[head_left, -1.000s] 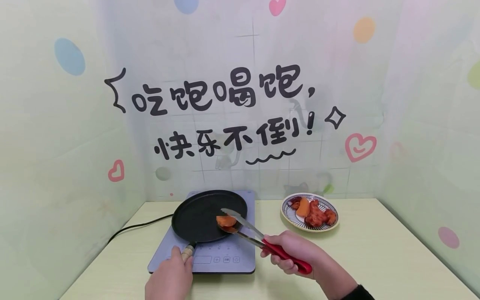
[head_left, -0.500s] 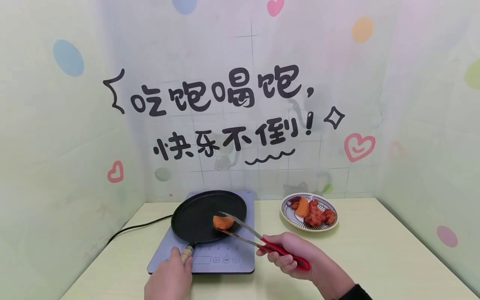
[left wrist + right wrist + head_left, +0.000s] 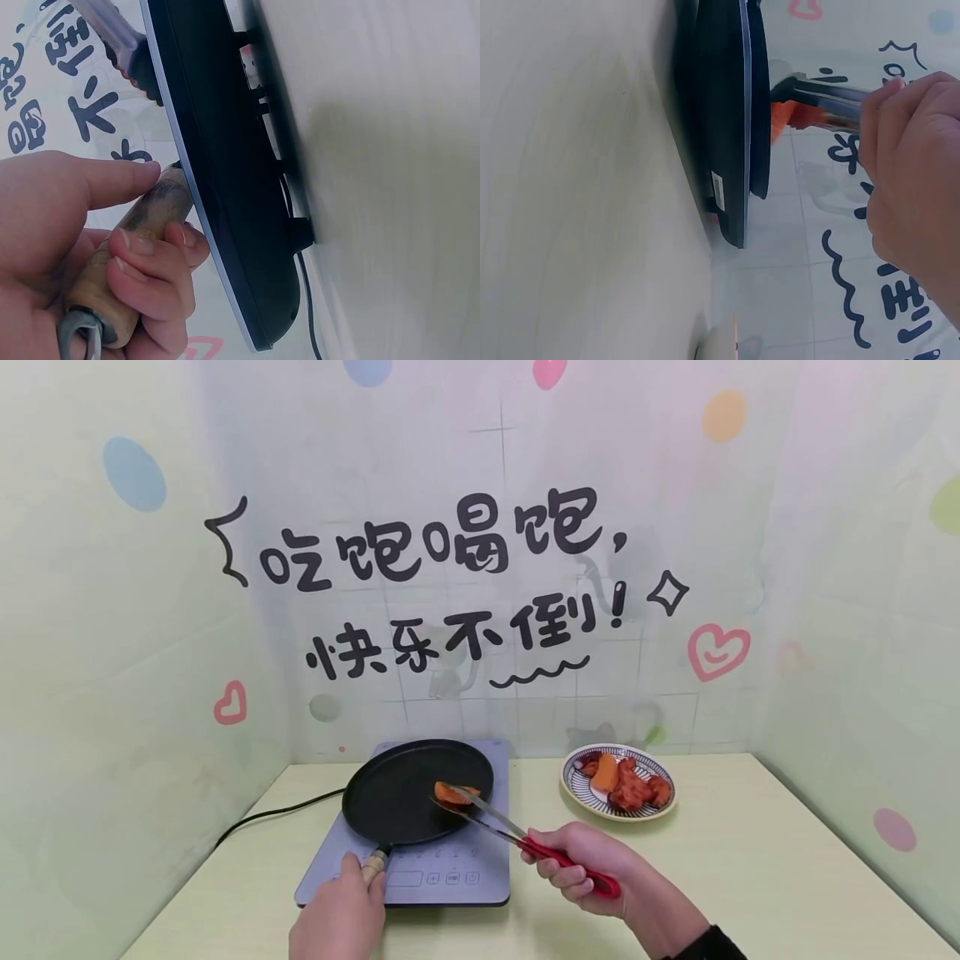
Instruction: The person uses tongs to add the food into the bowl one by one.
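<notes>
Both our hands are occupied. Our left hand (image 3: 341, 906) has its fingers curled round the wooden handle (image 3: 154, 206) of the black pan (image 3: 397, 793), which lies just beyond them on the flat cooker (image 3: 491, 868). Our right hand (image 3: 592, 864) has its fingers wrapped round the red grips of the tongs (image 3: 547, 850). Ahead and to the left of those right fingers, the ends of the tongs bracket one orange piece (image 3: 450, 792) over the pan; how firmly they squeeze it, we cannot tell. Farther out, ahead of the right fingers, a patterned plate (image 3: 581, 797) bears red pieces (image 3: 632, 791) and another orange slice (image 3: 604, 773), on the pale bench (image 3: 750, 860).

We judge the step in hand to be working this one piece with the tongs while the left fingers steady the pan. The next move, we think, calls for an even squeeze from the right fingers, since a loose nip could let the piece slip.
</notes>
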The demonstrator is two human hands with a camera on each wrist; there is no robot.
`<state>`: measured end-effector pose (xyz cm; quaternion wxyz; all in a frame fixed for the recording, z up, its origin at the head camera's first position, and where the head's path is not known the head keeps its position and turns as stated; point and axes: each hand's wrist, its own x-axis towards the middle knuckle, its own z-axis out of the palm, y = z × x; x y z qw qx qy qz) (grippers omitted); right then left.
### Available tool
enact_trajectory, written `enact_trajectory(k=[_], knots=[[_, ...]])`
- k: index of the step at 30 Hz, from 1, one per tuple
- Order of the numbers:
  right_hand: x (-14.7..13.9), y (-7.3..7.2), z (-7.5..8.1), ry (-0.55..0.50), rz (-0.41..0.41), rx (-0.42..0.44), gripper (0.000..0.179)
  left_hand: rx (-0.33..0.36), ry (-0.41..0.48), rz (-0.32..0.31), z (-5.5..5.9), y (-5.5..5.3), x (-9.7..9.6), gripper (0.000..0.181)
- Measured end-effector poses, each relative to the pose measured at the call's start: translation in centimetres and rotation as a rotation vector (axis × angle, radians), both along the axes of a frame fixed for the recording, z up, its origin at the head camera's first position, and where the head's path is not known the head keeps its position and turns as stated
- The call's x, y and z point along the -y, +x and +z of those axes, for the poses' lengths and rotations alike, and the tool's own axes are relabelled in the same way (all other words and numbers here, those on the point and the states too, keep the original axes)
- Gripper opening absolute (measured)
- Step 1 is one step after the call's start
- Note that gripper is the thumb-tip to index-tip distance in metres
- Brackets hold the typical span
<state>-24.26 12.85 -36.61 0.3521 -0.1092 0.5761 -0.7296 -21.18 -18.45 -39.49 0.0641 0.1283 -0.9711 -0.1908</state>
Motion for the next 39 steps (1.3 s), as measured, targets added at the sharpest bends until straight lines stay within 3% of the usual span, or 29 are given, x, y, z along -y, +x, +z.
enact_trajectory(k=[3, 9, 12, 24, 39], knots=[[-0.1, 0.0, 0.3, -0.061, 0.026, 0.065, 0.029, 0.006, -0.002, 0.005, 0.0, 0.0, 0.0, 0.051], [-0.7, -0.1, 0.5, -0.340, 0.115, 0.345, 0.037, 0.011, -0.003, 0.006, 0.0, 0.0, 0.0, 0.050], [-1.3, -0.3, 0.4, -0.424, 0.131, 0.422, 0.042, -0.007, -0.007, -0.002, 0.1, 0.0, -0.1, 0.050], [-2.8, -1.6, -0.3, -0.544, 0.138, 0.473, 0.053, -0.010, -0.009, 0.012, 0.5, 0.2, -0.5, 0.053], [-3.0, -1.7, -0.2, -0.456, 0.039, 0.367, 0.045, 0.003, -0.023, 0.007, 0.0, -0.1, -0.3, 0.060]])
